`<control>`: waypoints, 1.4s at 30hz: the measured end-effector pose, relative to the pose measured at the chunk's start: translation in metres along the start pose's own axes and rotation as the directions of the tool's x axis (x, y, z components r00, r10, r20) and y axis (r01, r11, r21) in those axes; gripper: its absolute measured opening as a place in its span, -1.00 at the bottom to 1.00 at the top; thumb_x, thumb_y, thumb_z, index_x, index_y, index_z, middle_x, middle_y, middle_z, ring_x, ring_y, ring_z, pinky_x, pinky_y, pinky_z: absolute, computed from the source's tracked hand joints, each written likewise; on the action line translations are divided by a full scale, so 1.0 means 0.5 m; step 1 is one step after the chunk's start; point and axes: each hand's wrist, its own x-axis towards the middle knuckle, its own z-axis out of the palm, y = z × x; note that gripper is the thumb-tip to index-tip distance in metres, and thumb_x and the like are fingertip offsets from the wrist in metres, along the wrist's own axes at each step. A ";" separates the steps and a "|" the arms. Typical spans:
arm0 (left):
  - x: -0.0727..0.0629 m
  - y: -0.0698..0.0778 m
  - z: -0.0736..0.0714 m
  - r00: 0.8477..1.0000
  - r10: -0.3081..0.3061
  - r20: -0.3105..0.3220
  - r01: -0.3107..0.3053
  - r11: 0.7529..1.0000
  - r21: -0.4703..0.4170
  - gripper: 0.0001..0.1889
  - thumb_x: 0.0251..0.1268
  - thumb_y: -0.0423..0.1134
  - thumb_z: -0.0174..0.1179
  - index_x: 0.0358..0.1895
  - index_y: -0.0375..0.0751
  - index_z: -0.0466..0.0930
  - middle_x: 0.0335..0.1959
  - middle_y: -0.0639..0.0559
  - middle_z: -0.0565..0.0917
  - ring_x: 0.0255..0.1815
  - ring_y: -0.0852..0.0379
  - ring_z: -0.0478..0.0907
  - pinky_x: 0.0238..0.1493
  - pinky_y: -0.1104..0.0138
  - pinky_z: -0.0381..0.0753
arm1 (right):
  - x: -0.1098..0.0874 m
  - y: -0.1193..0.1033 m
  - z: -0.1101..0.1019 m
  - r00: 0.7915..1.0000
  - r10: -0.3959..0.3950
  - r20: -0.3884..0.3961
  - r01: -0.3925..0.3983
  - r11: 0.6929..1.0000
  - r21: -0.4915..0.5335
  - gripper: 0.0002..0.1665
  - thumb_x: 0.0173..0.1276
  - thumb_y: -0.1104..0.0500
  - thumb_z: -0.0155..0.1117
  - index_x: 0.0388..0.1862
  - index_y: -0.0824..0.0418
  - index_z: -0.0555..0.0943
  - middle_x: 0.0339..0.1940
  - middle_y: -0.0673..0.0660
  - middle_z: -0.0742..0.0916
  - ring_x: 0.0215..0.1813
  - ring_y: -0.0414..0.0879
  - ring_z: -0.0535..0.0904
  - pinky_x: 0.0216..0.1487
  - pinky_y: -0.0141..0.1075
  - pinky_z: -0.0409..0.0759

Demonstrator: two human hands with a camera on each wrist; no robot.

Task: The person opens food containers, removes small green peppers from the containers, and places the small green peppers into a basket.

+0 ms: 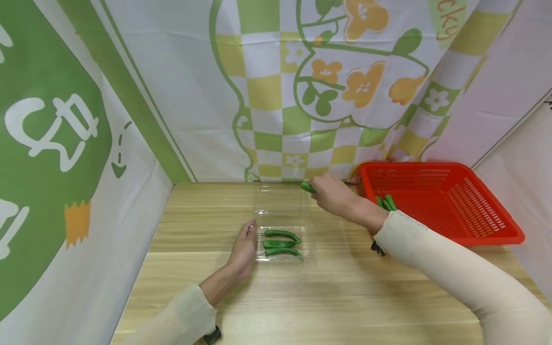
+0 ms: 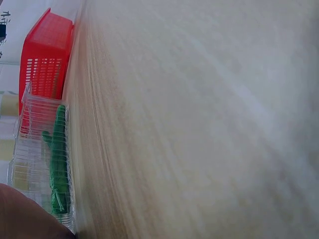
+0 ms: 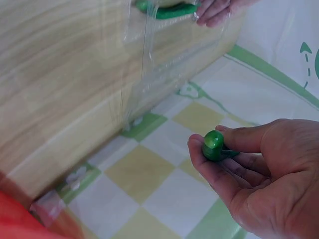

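Note:
A clear plastic box lies on the table with its lid folded back toward the curtain. Three green chili peppers lie side by side in it. My left hand holds the box at its left edge; its thumb shows by the box end in the left wrist view. Above the right side of the lid, my right hand pinches another green chili pepper between thumb and fingers. The right wrist view shows that pepper's rounded end, with the rest partly behind the fingers.
A red plastic basket with slotted walls stands at the back right, several green chili peppers visible inside by its left wall. My right forearm crosses in front of it. A patterned curtain hangs along the table's back edge.

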 end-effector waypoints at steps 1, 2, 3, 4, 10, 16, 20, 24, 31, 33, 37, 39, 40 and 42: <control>0.000 0.000 0.000 1.000 -0.002 0.000 0.002 1.000 0.000 -0.42 0.80 -0.23 -0.41 0.69 -0.42 -0.15 0.75 -0.35 -0.19 0.75 -0.34 -0.34 0.73 -0.16 -0.32 | -0.001 0.004 -0.005 1.000 0.005 -0.006 -0.005 1.000 -0.002 -0.68 0.35 0.39 0.43 -0.52 0.20 0.50 -0.59 0.00 0.51 -0.45 -0.05 0.51 -0.40 -0.11 0.62; 0.000 0.000 0.000 1.000 -0.001 0.001 0.001 1.000 0.000 -0.42 0.80 -0.23 -0.41 0.69 -0.41 -0.16 0.75 -0.35 -0.19 0.75 -0.34 -0.34 0.73 -0.17 -0.32 | -0.002 0.009 -0.009 1.000 0.012 -0.010 -0.012 1.000 -0.006 -0.69 0.34 0.39 0.43 -0.51 0.21 0.52 -0.59 0.00 0.53 -0.46 -0.05 0.50 -0.40 -0.12 0.61; 0.000 0.000 0.000 1.000 -0.001 0.000 0.001 1.000 -0.001 -0.42 0.80 -0.23 -0.41 0.69 -0.41 -0.16 0.75 -0.35 -0.19 0.75 -0.34 -0.34 0.73 -0.17 -0.32 | -0.003 0.013 -0.014 1.000 0.018 -0.015 -0.018 1.000 -0.002 -0.70 0.35 0.39 0.43 -0.51 0.21 0.52 -0.58 0.00 0.54 -0.47 -0.06 0.50 -0.41 -0.14 0.61; 0.000 0.000 0.000 1.000 0.000 0.001 0.000 1.000 -0.001 -0.42 0.80 -0.23 -0.41 0.69 -0.42 -0.16 0.75 -0.36 -0.19 0.75 -0.34 -0.34 0.73 -0.17 -0.32 | -0.004 0.018 -0.020 1.000 0.025 -0.016 -0.025 1.000 0.004 -0.69 0.36 0.39 0.42 -0.52 0.21 0.51 -0.58 0.00 0.52 -0.47 -0.07 0.47 -0.42 -0.16 0.59; -0.001 0.001 0.000 1.000 0.001 -0.006 -0.001 1.000 0.000 -0.42 0.80 -0.24 -0.40 0.69 -0.42 -0.14 0.74 -0.36 -0.17 0.75 -0.35 -0.32 0.73 -0.17 -0.30 | -0.005 0.054 -0.047 0.998 0.045 -0.041 -0.046 0.999 -0.007 -0.55 0.42 0.37 0.36 -0.60 0.17 0.38 -0.59 -0.02 0.33 -0.45 -0.05 0.34 -0.40 -0.14 0.50; -0.002 0.003 0.000 1.000 0.000 -0.007 0.000 1.000 0.001 -0.43 0.80 -0.25 -0.39 0.69 -0.42 -0.14 0.75 -0.35 -0.17 0.75 -0.34 -0.31 0.73 -0.17 -0.30 | -0.005 0.093 -0.073 0.992 0.106 -0.067 -0.109 0.993 -0.035 -0.63 0.33 0.40 0.40 -0.57 0.20 0.43 -0.59 0.01 0.39 -0.41 0.01 0.39 -0.35 -0.03 0.52; -0.001 0.003 0.000 1.000 -0.001 -0.010 0.001 1.000 0.005 -0.43 0.80 -0.25 -0.38 0.69 -0.41 -0.14 0.75 -0.35 -0.16 0.75 -0.34 -0.31 0.73 -0.17 -0.29 | -0.006 0.114 -0.089 0.988 0.136 -0.077 -0.141 0.988 -0.061 -0.63 0.33 0.37 0.41 -0.58 0.21 0.44 -0.61 0.01 0.40 -0.42 0.03 0.41 -0.33 0.02 0.54; 0.000 0.000 0.000 1.000 -0.002 -0.015 0.002 1.000 0.001 -0.43 0.80 -0.25 -0.37 0.69 -0.41 -0.12 0.74 -0.35 -0.15 0.75 -0.35 -0.30 0.73 -0.18 -0.29 | -0.009 0.131 -0.106 0.983 0.162 -0.087 -0.167 0.985 -0.045 -0.70 0.36 0.37 0.42 -0.54 0.26 0.53 -0.60 0.06 0.53 -0.42 0.06 0.52 -0.33 0.05 0.64; 0.000 -0.002 -0.002 1.000 0.001 -0.010 -0.001 1.000 -0.011 -0.42 0.80 -0.23 -0.38 0.69 -0.42 -0.14 0.75 -0.35 -0.18 0.75 -0.34 -0.33 0.73 -0.17 -0.31 | -0.012 0.172 -0.132 0.972 0.210 -0.106 -0.215 0.976 -0.030 -0.66 0.34 0.36 0.41 -0.59 0.24 0.51 -0.64 0.07 0.49 -0.45 0.06 0.48 -0.38 0.01 0.56; 0.000 -0.002 -0.002 1.000 0.000 -0.010 0.000 1.000 -0.012 -0.42 0.81 -0.23 -0.38 0.69 -0.42 -0.14 0.75 -0.35 -0.18 0.75 -0.34 -0.34 0.73 -0.17 -0.31 | -0.013 0.187 -0.139 0.968 0.226 -0.106 -0.231 0.972 -0.036 -0.65 0.35 0.33 0.41 -0.60 0.23 0.50 -0.64 0.07 0.49 -0.44 0.07 0.48 -0.36 -0.01 0.54; -0.001 -0.001 -0.002 1.000 -0.006 -0.015 0.006 1.000 -0.007 -0.42 0.81 -0.22 -0.37 0.69 -0.41 -0.12 0.75 -0.34 -0.15 0.75 -0.33 -0.32 0.73 -0.16 -0.30 | -0.020 0.218 -0.151 0.957 0.268 -0.106 -0.274 0.961 -0.046 -0.62 0.35 0.30 0.42 -0.63 0.21 0.50 -0.69 0.06 0.51 -0.44 0.09 0.51 -0.33 0.01 0.52; -0.002 0.000 -0.002 1.000 -0.005 -0.014 0.005 1.000 -0.005 -0.42 0.81 -0.22 -0.37 0.69 -0.41 -0.12 0.75 -0.34 -0.15 0.75 -0.34 -0.32 0.73 -0.17 -0.30 | -0.026 0.233 -0.157 0.950 0.293 -0.105 -0.298 0.954 -0.035 -0.60 0.36 0.28 0.42 -0.64 0.20 0.48 -0.70 0.05 0.50 -0.46 0.08 0.50 -0.34 0.00 0.52; -0.003 0.001 -0.002 1.000 -0.004 -0.013 0.004 1.000 -0.003 -0.43 0.81 -0.22 -0.37 0.69 -0.40 -0.12 0.75 -0.34 -0.15 0.75 -0.33 -0.31 0.73 -0.17 -0.29 | -0.028 0.240 -0.159 0.946 0.306 -0.105 -0.310 0.950 -0.025 -0.60 0.36 0.28 0.42 -0.64 0.20 0.48 -0.70 0.05 0.50 -0.47 0.07 0.49 -0.34 -0.01 0.52; -0.004 0.001 -0.002 1.000 -0.001 -0.008 0.001 1.000 0.000 -0.43 0.81 -0.23 -0.38 0.69 -0.40 -0.12 0.75 -0.34 -0.15 0.75 -0.34 -0.31 0.73 -0.17 -0.30 | -0.033 0.255 -0.161 0.939 0.324 -0.114 -0.327 0.945 -0.008 -0.61 0.36 0.26 0.42 -0.64 0.20 0.49 -0.70 0.04 0.51 -0.47 0.07 0.49 -0.36 -0.03 0.52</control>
